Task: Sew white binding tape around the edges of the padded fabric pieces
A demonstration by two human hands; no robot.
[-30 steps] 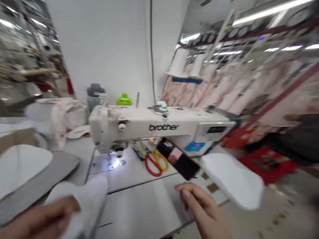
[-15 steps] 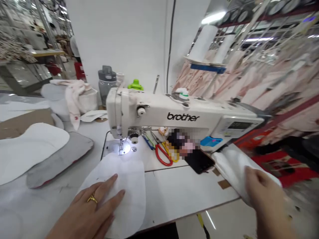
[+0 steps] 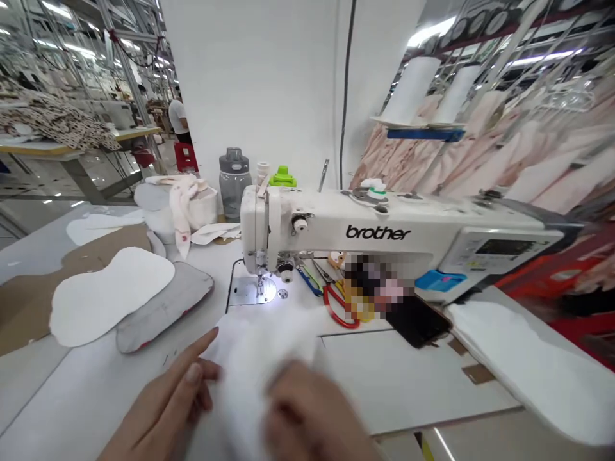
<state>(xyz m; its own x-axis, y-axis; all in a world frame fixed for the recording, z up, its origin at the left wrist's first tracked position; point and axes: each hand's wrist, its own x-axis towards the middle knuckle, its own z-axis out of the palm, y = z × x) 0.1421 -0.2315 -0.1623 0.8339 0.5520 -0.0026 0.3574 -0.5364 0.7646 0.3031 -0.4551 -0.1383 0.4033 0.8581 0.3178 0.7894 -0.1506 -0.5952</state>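
The white fabric [image 3: 252, 349] could be skewing or creasing if the right hand [image 3: 312, 416] is pressing unevenly; fingers could be straying under the needle if guiding too close. The fabric is lying between the hands, just before the lit needle plate [image 3: 245, 292] of the sewing machine [image 3: 327, 224]. The left hand [image 3: 168, 400] is curling partly at its left edge; the right is appearing blurred over it. Inspector cannot tell whether either is gripping.

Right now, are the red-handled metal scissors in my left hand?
No, the red-handled metal scissors lie by the white sewing machine, apart from your left hand.
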